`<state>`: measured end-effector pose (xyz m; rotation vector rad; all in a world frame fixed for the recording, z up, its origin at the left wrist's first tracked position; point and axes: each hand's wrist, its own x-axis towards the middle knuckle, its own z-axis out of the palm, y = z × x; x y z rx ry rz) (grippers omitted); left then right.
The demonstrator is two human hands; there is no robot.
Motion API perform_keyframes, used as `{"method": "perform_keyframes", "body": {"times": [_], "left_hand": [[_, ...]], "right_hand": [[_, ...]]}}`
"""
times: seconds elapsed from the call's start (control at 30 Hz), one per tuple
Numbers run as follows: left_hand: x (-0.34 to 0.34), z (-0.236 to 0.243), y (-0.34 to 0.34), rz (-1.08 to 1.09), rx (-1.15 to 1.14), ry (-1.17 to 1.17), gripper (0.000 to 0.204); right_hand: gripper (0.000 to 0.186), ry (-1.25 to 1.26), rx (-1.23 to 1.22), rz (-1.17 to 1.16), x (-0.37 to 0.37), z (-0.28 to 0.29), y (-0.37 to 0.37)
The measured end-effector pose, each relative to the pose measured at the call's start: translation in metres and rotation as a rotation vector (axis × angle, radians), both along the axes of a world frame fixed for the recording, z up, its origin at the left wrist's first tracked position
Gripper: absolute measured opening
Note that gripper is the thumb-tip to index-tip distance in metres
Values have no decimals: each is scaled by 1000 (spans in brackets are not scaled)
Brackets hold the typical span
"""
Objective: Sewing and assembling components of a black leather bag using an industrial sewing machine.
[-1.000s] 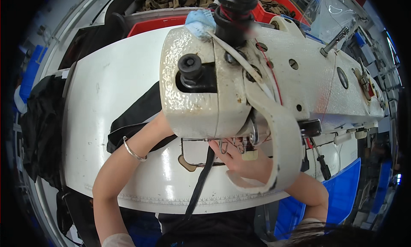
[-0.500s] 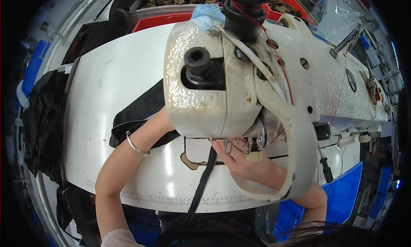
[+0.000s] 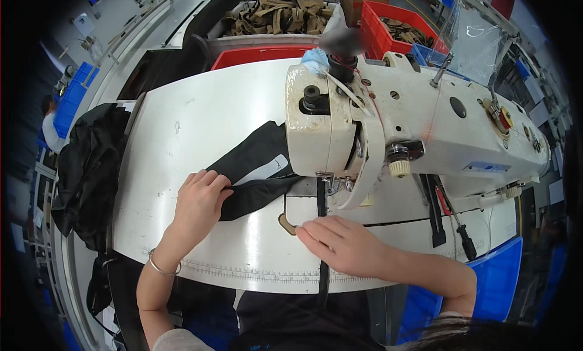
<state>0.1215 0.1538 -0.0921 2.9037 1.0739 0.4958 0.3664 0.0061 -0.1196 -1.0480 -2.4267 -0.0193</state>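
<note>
A black fabric piece [image 3: 249, 150] with a zipper along it and a white patch lies left of the sewing machine's [image 3: 316, 132] head, its right end hidden under the head. My left hand [image 3: 203, 199] is closed on its near-left edge, fingers bent over the cloth. A narrow black strip [image 3: 322, 208] runs from below the presser area toward me and hangs over the table's front edge. Across this strip lies my right hand [image 3: 343, 244], fingers stretched to the left beside the tan-edged slot [image 3: 286, 224]; its palm side is hidden.
A dark cloth heap [image 3: 91, 168] hangs at the table's left side. A screwdriver [image 3: 465, 241] and a black zipper piece [image 3: 435, 214] lie right of the needle area. Red bins [image 3: 388, 13] stand behind, and a blue bin [image 3: 498, 278] sits at the front right.
My left hand has come back from behind the machine head to the fabric's near-left edge. My right hand has moved out from the needle area toward me. The view has shifted back.
</note>
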Motion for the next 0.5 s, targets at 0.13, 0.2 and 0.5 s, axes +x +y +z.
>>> {"method": "perform_keyframes", "body": {"times": [0.13, 0.2, 0.5], "left_hand": [[3, 40, -16, -97, -49, 7, 10], [2, 60, -22, -162, -32, -2, 11], [-7, 86, -24, -547, -245, 172, 28]], "right_hand": [[40, 136, -130, -159, -16, -17, 26], [41, 306, -105, -307, -28, -20, 40], [53, 471, -102, -258, -42, -33, 47]]}}
